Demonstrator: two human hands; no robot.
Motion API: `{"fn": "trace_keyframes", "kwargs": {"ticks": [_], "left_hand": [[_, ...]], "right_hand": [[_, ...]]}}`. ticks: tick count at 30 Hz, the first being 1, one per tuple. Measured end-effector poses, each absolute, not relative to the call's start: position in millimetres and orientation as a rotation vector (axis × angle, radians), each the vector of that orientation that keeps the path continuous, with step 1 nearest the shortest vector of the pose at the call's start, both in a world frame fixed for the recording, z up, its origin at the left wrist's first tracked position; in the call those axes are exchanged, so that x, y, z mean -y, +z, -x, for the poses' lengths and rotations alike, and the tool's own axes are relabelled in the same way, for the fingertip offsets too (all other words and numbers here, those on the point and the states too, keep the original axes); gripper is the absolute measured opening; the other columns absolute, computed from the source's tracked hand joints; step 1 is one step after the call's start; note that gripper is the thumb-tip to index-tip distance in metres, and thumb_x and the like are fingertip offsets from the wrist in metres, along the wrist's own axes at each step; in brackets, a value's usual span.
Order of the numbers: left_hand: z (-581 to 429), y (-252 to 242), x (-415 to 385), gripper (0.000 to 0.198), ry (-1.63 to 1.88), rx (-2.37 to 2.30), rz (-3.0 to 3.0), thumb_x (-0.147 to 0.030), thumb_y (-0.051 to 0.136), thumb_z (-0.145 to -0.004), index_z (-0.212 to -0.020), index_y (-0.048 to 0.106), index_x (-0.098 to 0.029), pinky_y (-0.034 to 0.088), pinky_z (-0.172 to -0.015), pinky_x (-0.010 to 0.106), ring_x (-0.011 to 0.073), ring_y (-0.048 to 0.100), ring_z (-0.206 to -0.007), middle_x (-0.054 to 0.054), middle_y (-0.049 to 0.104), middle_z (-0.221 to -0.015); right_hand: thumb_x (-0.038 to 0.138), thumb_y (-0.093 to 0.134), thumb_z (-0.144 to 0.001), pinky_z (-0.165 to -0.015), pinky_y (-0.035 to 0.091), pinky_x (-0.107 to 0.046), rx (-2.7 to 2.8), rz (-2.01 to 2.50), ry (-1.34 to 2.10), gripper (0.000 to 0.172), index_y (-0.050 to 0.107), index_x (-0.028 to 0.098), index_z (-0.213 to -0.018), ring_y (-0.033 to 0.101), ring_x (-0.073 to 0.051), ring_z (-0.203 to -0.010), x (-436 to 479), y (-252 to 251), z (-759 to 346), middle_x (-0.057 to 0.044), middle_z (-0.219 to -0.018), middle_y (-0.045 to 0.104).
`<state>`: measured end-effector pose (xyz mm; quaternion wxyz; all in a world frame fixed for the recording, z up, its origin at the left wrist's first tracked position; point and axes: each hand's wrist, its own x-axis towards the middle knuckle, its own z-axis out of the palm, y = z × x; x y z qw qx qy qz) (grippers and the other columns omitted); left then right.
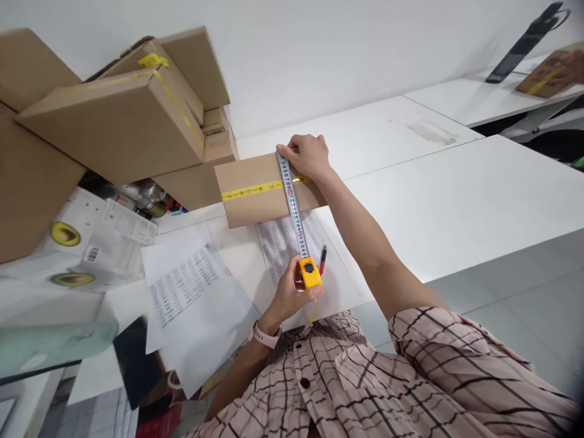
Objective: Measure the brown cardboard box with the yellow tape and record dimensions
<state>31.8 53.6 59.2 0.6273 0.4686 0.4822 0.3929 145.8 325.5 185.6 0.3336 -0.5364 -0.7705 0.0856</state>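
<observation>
Fingers of the left hand [286, 295] are wrapped round the yellow case of a tape measure [311, 275], thumb along the near end, and there's a little yellow strap dangling below it. The right hand [311, 156] is up at the other end, mostly curled, with the thumb and fingers pinning the tip of the metal blade [294, 210] at the far edge of a small cardboard box [255, 210]. So the blade runs right across the box, over the yellow packing tape [249, 191] on top, and then past the near edge to the case, which sits out over the paperwork. The box is on the white table [474, 194], partly over a printed sheet [274, 249], and a red and black pen [323, 261] lies just beside the case. Pinkish watch [266, 336] on the left wrist, btw. More printed papers [182, 289] are spread to the left, near some white packs with avocado pictures [98, 243], with big cartons [123, 121] piled behind. Way off at the right, another person's hand [573, 66] is on a taped box [541, 78] near a dark bottle [520, 48].
</observation>
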Motion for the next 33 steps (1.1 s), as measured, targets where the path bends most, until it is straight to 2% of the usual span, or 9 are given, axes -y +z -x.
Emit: {"fn": "trace_keyframes", "kwargs": {"ticks": [7,12,16,21,26,28,30,33], "left_hand": [[-32,53,-56,0.082,0.915,-1.140,-1.090,-0.039,0.088,-0.065,-0.134,0.046,-0.024,0.060,-0.078,0.032,0.0205,0.069,-0.093,0.008,0.068,-0.120],[-30,70,-36,0.080,0.965,-1.094,-1.070,-0.042,0.088,-0.067,-0.133,0.046,-0.023,0.061,-0.079,0.034,0.0230,0.071,-0.095,0.011,0.069,-0.123],[-11,88,0,0.084,1.167,-1.150,-1.178,-0.043,0.089,-0.068,-0.137,0.044,-0.025,0.060,-0.092,0.038,0.0263,0.071,-0.106,0.013,0.067,-0.131],[29,87,32,0.082,1.266,-1.319,-1.271,-0.041,0.086,-0.074,-0.140,0.040,-0.027,0.061,-0.093,0.042,0.0272,0.072,-0.109,0.014,0.066,-0.134],[44,76,48,0.078,1.101,-1.436,-1.380,-0.038,0.083,-0.076,-0.141,0.041,-0.026,0.062,-0.091,0.042,0.0273,0.073,-0.108,0.014,0.068,-0.133],[40,75,48,0.080,0.996,-1.478,-1.450,-0.038,0.082,-0.075,-0.143,0.041,-0.025,0.061,-0.093,0.043,0.0270,0.073,-0.107,0.013,0.069,-0.132],[32,76,44,0.084,0.851,-1.493,-1.578,-0.039,0.083,-0.072,-0.144,0.043,-0.025,0.061,-0.093,0.043,0.0272,0.073,-0.104,0.011,0.071,-0.128],[22,77,35,0.085,0.635,-1.458,-1.785,-0.044,0.086,-0.068,-0.142,0.049,-0.025,0.059,-0.094,0.045,0.0310,0.072,-0.108,0.010,0.071,-0.126]], "right_hand": [[0.050,0.043,-0.103,-0.107,0.034,-0.051,2.006,1.364,0.241,0.036,0.061,0.021,-0.091,0.058,-0.024,-0.092,-327,182,-147,-0.006,-0.086,0.064],[0.062,0.030,-0.106,-0.108,0.034,-0.055,2.025,1.380,0.151,0.054,0.063,0.020,-0.097,0.059,-0.029,-0.103,-329,177,-145,-0.008,-0.091,0.064],[0.067,0.021,-0.105,-0.109,0.033,-0.057,2.048,1.387,0.064,0.065,0.065,0.019,-0.101,0.057,-0.034,-0.113,-305,178,-146,-0.012,-0.098,0.064],[0.067,0.024,-0.104,-0.110,0.031,-0.057,2.037,1.419,0.003,0.064,0.066,0.021,-0.113,0.053,-0.037,-0.123,-231,154,-164,-0.015,-0.117,0.066],[0.069,0.040,-0.099,-0.108,0.034,-0.056,2.101,1.418,0.110,0.057,0.067,0.026,-0.123,0.055,-0.037,-0.125,-160,106,-190,-0.015,-0.127,0.067],[0.071,0.037,-0.099,-0.107,0.037,-0.056,2.068,1.384,0.189,0.060,0.066,0.027,-0.125,0.056,-0.036,-0.126,-146,102,-200,-0.015,-0.127,0.069],[0.072,0.021,-0.101,-0.103,0.043,-0.054,1.928,1.346,0.315,0.070,0.064,0.026,-0.130,0.060,-0.033,-0.121,-140,113,-209,-0.015,-0.124,0.070],[0.071,0.002,-0.100,-0.085,0.053,-0.048,1.622,1.192,0.614,0.081,0.055,0.024,-0.139,0.068,-0.027,-0.092,-135,142,-221,-0.014,-0.110,0.072]]}}
